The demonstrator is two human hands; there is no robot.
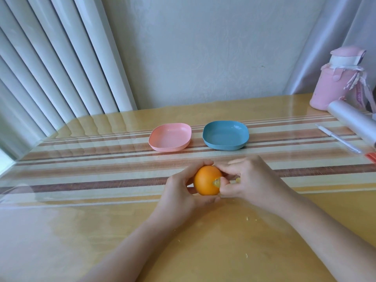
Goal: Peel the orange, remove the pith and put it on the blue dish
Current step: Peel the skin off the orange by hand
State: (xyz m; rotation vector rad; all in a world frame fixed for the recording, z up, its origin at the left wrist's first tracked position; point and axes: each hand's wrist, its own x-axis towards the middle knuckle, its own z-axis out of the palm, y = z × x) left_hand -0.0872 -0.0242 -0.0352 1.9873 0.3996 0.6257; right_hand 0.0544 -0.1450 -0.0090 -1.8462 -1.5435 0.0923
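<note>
The orange (204,183), cupped in the curled grip of the left hand (181,190) over the tabletop (91,231) and well short of the blue dish (225,146), is shown with its torn peel opening (216,182) turned toward the right hand (252,180), whose grip is pinched there.

1. The orange (205,183) is showing a smooth, faintly shiny rind, with a pale, rougher patch where it is torn.
2. The blue dish (225,137) and the pink dish (169,139) are looking like smooth matt plastic.
3. The table (81,237) is gleaming under a glossy clear sheet (50,192), a striped woven cloth (101,165) lying beneath.
4. The pink bottle (333,84) is wearing what may be a soft cloth sleeve.
</note>
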